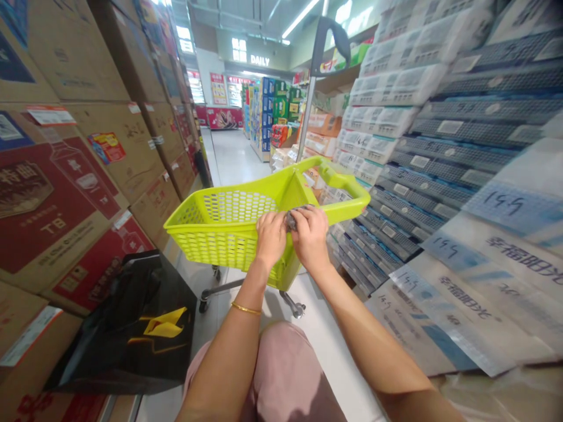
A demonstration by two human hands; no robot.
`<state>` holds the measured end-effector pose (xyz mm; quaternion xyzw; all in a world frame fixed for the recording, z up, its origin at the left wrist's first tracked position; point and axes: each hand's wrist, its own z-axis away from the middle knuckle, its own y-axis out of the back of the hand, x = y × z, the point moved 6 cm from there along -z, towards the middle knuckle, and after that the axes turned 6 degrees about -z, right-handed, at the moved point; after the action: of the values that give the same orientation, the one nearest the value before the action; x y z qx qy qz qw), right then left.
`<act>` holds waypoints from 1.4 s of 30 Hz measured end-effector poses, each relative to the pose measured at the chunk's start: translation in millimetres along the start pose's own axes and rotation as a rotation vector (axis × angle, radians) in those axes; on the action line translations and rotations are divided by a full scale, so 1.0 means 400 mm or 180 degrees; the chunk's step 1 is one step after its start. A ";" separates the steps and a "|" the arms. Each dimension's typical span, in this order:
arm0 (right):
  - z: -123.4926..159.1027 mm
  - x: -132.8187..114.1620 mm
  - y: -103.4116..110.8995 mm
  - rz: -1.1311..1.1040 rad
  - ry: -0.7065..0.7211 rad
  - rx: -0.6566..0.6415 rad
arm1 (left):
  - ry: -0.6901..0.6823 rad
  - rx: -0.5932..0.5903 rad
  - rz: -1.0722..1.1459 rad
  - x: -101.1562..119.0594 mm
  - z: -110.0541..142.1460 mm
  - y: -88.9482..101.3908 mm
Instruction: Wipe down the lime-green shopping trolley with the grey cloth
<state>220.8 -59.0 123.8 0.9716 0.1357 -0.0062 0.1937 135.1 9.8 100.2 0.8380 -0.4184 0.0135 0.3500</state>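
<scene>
A lime-green plastic shopping basket (229, 225) on wheels stands in the aisle in front of me. My left hand (270, 234) and my right hand (310, 235) meet at its near rim. Both hands are closed around a small grey object (292, 219) held between them; I cannot make out what it is. A thin gold bangle sits on my left wrist. My knee in pink trousers (285, 375) shows at the bottom.
Stacked cardboard cartons (65, 176) wall the left side. A black bag (132, 328) leans against them on the floor. Shrink-wrapped packs with handwritten price tags (440, 176) fill the right. The white aisle floor (233, 152) runs ahead toward far shelves.
</scene>
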 end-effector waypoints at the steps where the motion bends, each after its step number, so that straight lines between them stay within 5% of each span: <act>1: 0.003 -0.010 -0.016 -0.0034 0.0005 -0.0047 | -0.0003 0.0025 0.0068 0.001 -0.001 0.000; 6: 0.008 -0.027 -0.043 -0.0034 -0.0005 -0.0100 | 0.0105 -0.0066 0.0187 -0.011 -0.005 -0.008; 12: 0.001 -0.008 -0.015 0.0106 0.0300 -0.0386 | 0.0066 -0.0098 0.0066 -0.018 -0.007 -0.012; 22: -0.009 0.092 0.102 0.0147 -0.0065 0.0610 | 0.0246 -0.0028 -0.0073 0.003 -0.006 0.004; 31: 0.010 0.006 0.009 -0.0282 0.0049 -0.0138 | -0.0055 -0.0286 -0.0078 0.044 -0.023 0.010; 36: 0.022 0.037 0.037 -0.0121 0.0275 0.0002 | -0.0171 -0.0308 -0.0058 0.037 -0.025 0.002; 42: 0.014 0.102 0.114 0.0110 -0.0006 0.0647 | -0.0122 -0.0367 -0.0269 0.049 -0.024 0.011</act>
<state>272.5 -91.0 133.0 0.9884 0.1173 -0.0175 0.0943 147.3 0.2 116.3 0.8335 -0.3894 -0.0414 0.3898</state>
